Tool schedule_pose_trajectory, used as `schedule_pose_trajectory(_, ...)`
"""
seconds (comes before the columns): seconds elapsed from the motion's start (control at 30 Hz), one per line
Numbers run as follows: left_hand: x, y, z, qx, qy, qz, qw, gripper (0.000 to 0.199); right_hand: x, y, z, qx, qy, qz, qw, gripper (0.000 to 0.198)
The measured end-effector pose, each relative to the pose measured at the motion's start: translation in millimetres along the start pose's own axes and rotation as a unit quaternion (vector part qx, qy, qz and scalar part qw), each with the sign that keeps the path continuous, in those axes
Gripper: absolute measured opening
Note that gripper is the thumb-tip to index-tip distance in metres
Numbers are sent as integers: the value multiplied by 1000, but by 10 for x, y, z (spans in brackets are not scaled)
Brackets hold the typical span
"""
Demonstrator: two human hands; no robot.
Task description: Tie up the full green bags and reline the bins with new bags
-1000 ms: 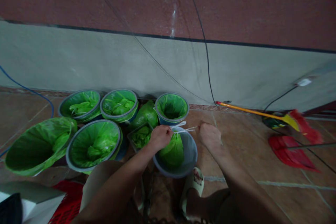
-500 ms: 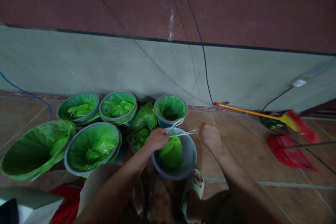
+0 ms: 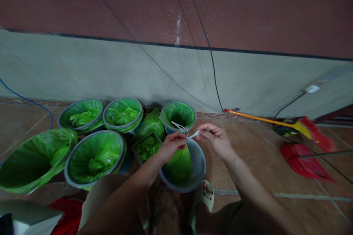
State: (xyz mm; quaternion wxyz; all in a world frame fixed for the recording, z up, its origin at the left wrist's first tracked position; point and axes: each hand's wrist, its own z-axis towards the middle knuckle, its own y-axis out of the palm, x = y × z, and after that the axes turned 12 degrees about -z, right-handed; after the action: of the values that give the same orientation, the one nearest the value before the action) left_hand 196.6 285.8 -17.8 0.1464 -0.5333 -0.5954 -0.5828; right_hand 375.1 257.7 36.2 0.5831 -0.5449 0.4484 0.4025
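Note:
A green drawstring bag sits in a grey bin between my feet, its top gathered beneath my hands. My left hand is closed, pinching the white drawstring at the bag's neck. Just to the right, my right hand pinches another part of the white drawstring, stretched short between the two hands. A loose loop of the string stands up behind my left fingers, in front of the lined bin by the wall. My fingers hide the bag's neck.
Several bins with green liners stand at left, one of them a grey-rimmed bin. A full green bag and a small square bin are beside them. A yellow-handled broom and red dustpan lie at right. Cables hang down the wall.
My right hand has come in leftward toward my left hand and its fingers have opened from a fist into a pinch. The stretched string between them is shorter.

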Motion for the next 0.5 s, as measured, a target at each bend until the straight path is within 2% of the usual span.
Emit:
schedule_pose_trajectory(0.17, -103, 38, -40, -69, 59, 160, 983, 20, -39, 117, -43, -74, -4, 57, 996, 20)
schedule_pose_trajectory(0.23, -109, 41, -56, -82, 62, 192, 976, 25, -20, 127, -30, -78, 2, 77, 994, 34)
schedule_pose_trajectory(0.33, -72, 27, -67, -101, 70, 194, 973, 30, 71, 132, -12, -92, 57, 45, 993, 51)
schedule_pose_trajectory(0.4, -35, 13, -66, -109, 78, 193, 972, 30, 154, 151, -14, -151, 89, 0, 985, 45)
schedule_pose_trajectory(0.5, 3, -4, -55, -86, 86, 182, 976, 31, 253, 185, -22, -217, 70, -45, 973, 32)
